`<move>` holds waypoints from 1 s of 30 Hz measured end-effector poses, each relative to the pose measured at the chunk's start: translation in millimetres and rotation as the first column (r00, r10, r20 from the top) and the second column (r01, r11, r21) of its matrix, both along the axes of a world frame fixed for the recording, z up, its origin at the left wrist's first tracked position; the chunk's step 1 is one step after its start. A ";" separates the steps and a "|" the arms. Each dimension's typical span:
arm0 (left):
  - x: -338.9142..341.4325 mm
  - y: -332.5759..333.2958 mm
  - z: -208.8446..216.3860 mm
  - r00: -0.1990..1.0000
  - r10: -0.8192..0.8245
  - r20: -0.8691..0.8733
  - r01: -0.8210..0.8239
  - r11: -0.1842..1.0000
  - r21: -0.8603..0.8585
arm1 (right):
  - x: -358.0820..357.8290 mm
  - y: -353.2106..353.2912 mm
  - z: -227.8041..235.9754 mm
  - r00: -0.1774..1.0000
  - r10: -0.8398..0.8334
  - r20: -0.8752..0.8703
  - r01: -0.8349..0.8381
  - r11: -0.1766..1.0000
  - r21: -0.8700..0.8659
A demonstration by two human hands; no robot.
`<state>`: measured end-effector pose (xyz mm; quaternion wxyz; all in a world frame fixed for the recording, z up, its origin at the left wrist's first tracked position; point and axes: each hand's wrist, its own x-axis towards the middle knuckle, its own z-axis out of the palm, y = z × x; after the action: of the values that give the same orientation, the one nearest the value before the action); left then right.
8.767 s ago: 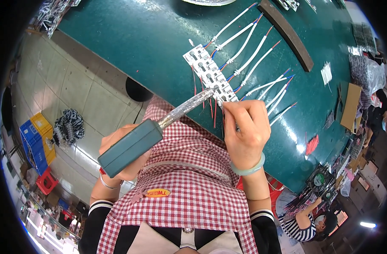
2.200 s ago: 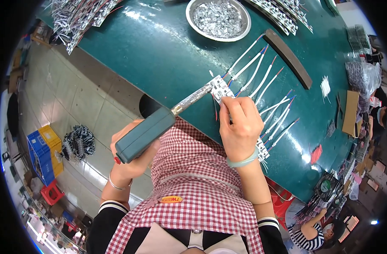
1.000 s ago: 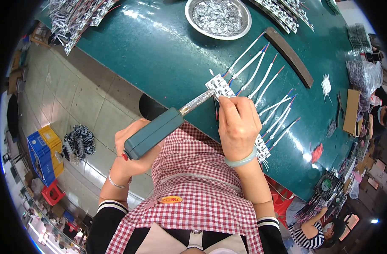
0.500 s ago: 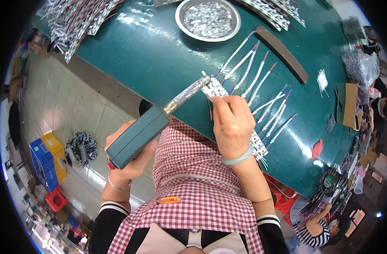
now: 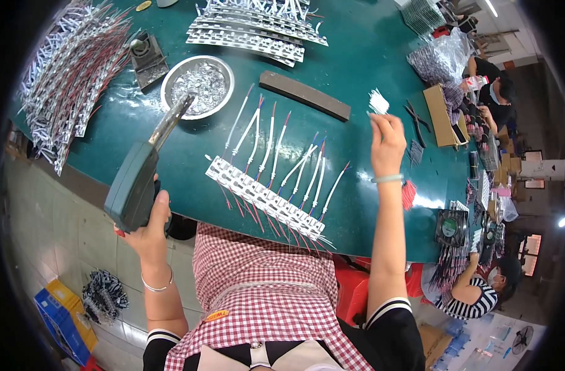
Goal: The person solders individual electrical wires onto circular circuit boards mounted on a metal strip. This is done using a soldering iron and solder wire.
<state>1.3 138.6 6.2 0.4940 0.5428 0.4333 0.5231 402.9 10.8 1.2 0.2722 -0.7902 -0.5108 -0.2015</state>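
My left hand [image 5: 147, 234] is wrapped round a dark green soldering gun [image 5: 132, 185]. Its metal tip sits in the metal bowl [image 5: 229, 79], which holds silvery flakes. Stretched out to the right, my right hand [image 5: 389, 143] has its fingertips pinched at the near edge of a small pile of thin white pieces [image 5: 377, 100]; whether a piece is between them is too small to tell. Between my hands lies a white circuit board strip [image 5: 264, 195] on the table. White-sleeved wires [image 5: 267, 148] stick out from its far side, and thin red wires from its near side.
A brown bar [image 5: 304, 96] lies beyond the wires. Stacked board strips [image 5: 245, 34] lie at the back, and a wired heap [image 5: 72, 80] at far left. Right are pliers [image 5: 418, 116], red pieces [image 5: 408, 195], a cardboard box [image 5: 440, 117] and a fan [image 5: 450, 227]. Co-workers sit beyond.
My right hand has left the board strip and moved right to the white pile. The soldering gun has swung from the strip to the bowl. The view has shifted.
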 end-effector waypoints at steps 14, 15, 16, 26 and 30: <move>-68.1 -28.6 9.0 0.932 0.361 0.032 -0.361 0.932 0.016 | -223.6 -39.2 -9.6 0.856 0.467 -0.223 -0.517 0.760 -0.394; -73.2 -28.0 11.1 0.924 0.381 0.037 -0.382 0.924 0.028 | -223.4 -42.5 -10.6 0.827 0.514 -0.227 -0.561 0.750 -0.350; -78.3 -27.3 12.8 0.900 0.427 0.085 -0.431 0.902 0.028 | -224.5 -46.8 -10.0 0.817 0.534 -0.219 -0.576 0.742 -0.343; -145.5 -19.5 10.3 0.645 0.693 0.322 -0.758 0.635 0.150 | -212.5 54.5 130.2 0.525 0.832 0.179 -0.843 0.537 -0.024; -163.3 -22.9 5.7 0.590 0.733 0.338 -0.805 0.564 0.182 | -256.6 227.5 158.3 0.364 0.700 0.614 -0.928 0.327 0.177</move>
<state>-162.1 115.7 11.9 0.1660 0.3063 0.4786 0.8059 146.3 238.2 159.4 0.4100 -0.2398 -0.8185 -0.3231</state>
